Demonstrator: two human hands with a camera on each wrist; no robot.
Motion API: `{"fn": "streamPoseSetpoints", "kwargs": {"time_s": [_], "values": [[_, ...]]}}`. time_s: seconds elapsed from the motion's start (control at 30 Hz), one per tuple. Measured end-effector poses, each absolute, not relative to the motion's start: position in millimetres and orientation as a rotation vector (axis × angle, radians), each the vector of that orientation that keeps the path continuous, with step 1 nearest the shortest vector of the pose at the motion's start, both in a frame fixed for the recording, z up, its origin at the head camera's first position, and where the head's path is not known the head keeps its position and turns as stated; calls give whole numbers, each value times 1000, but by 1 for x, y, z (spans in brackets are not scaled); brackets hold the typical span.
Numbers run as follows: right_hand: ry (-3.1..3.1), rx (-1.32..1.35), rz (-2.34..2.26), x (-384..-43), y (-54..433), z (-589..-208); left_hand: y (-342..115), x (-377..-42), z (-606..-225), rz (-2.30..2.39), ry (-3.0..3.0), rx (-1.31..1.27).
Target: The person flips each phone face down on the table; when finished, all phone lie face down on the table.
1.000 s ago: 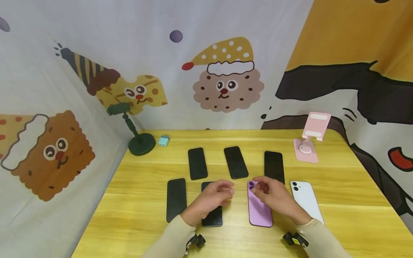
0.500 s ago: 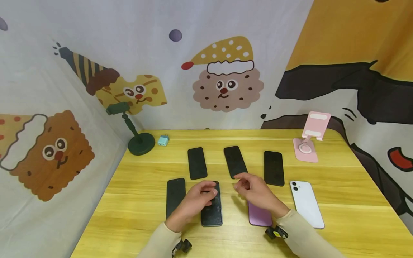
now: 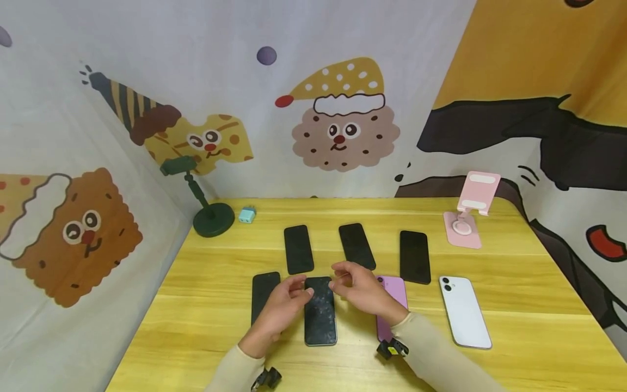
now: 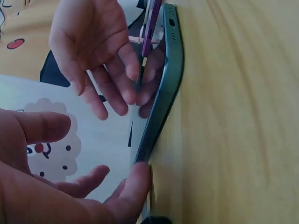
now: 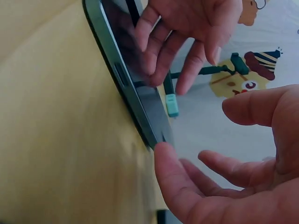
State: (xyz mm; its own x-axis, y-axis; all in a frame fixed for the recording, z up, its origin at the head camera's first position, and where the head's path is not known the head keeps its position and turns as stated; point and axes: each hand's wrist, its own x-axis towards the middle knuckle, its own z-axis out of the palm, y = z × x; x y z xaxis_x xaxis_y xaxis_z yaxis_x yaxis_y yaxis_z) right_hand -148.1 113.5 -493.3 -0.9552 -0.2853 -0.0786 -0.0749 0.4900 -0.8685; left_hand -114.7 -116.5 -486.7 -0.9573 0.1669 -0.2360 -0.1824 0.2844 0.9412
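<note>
– State the position of the fingers.
– My left hand [image 3: 281,306] and right hand [image 3: 362,291] flank the far end of the green-edged phone [image 3: 320,318]. Thumbs and fingers stand apart, clamped on nothing.
– State the location of the phone.
– Screen up on the table [image 3: 343,370], between the black phone [image 3: 264,288] and the pink phone [image 3: 399,289]. One fingertip per hand sits at its edge; contact I cannot tell.
</note>
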Motion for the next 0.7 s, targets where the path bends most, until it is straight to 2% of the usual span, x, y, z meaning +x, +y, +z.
{"fn": "streamPoseSetpoints", "kwargs": {"time_s": [0.4,0.7], "values": [[2455,-256,-1525,-123,104,-505,-122,-120,-489,1896,1990,-69],[2371,-261,-1587,-118,107,-506,-120,-125,-490,1945,1970,-86]]}}
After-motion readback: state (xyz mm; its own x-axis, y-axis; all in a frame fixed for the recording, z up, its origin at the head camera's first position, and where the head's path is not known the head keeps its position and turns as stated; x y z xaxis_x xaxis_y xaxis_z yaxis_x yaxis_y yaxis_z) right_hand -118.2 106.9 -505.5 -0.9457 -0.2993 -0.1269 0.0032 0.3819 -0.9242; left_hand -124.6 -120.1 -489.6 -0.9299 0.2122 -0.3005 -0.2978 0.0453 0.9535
